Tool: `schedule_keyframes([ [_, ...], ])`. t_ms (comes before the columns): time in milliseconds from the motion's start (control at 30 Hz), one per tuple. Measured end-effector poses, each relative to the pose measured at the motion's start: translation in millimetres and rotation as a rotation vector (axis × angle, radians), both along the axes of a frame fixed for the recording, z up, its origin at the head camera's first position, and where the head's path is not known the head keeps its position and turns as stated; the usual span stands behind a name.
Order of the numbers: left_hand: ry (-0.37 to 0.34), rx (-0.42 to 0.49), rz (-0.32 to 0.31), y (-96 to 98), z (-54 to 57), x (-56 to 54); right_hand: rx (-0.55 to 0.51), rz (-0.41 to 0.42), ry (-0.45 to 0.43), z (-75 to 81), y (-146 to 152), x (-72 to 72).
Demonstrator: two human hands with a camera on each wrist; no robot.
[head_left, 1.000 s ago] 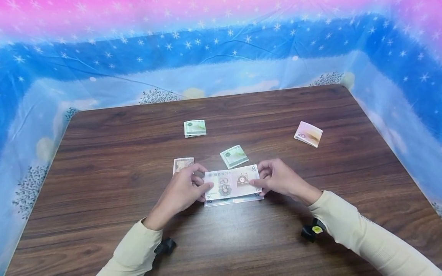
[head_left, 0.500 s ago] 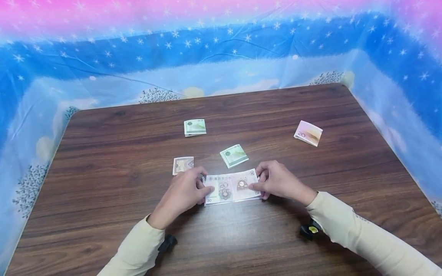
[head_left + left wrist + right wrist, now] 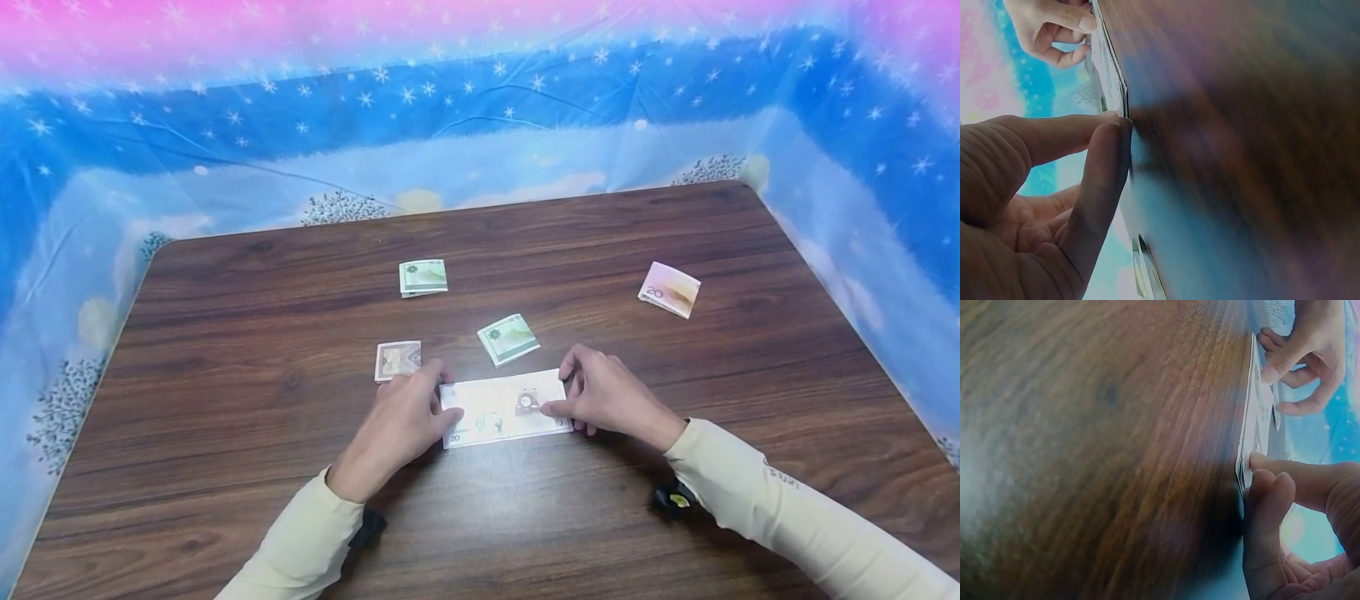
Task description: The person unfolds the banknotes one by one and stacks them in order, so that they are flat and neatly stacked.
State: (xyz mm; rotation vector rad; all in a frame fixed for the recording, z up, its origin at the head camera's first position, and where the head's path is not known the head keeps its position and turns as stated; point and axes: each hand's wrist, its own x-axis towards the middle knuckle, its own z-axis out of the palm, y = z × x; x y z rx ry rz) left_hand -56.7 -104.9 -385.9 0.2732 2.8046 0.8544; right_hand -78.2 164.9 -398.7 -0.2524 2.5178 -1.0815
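Nearest are two cream sleeves [image 3: 795,504] of soft, wrinkled cloth, and under each wrist sits a small black device [image 3: 670,502]; the right one bears a yellow patch. The left hand [image 3: 396,427] and the right hand [image 3: 615,395] hold between them a flat 20 banknote [image 3: 498,404]. The fingers [image 3: 1105,162] of the left hand pinch its left end, and those of the right hand pinch its right end. This paper is thin, smooth and rectangular, very bright under the light, with more than one layer at its edge in the wrist views. It is low over the surface [image 3: 540,533], in the middle of the near half; whether all of it touches, I cannot tell.

Just beyond the left hand lies a folded brown banknote [image 3: 397,357], and just beyond the held paper a folded green banknote [image 3: 509,339], turned a little. Farther, well apart at right, is a folded pink 20 banknote [image 3: 670,290]; at left lies another green banknote [image 3: 423,277], its fold slightly raised. Wide strips of dark, striped wood grain run between them and toward both side edges.

The far corners are rounded, and behind stands a pink-and-blue curtain [image 3: 315,108] with white snowflakes.
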Motion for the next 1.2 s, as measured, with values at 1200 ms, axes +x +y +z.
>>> schedule_keyframes([
  [1200, 0.059, 0.192, 0.044, -4.7, 12.4, 1.4, 0.034, -0.493, 0.136, 9.0, 156.9, -90.6],
])
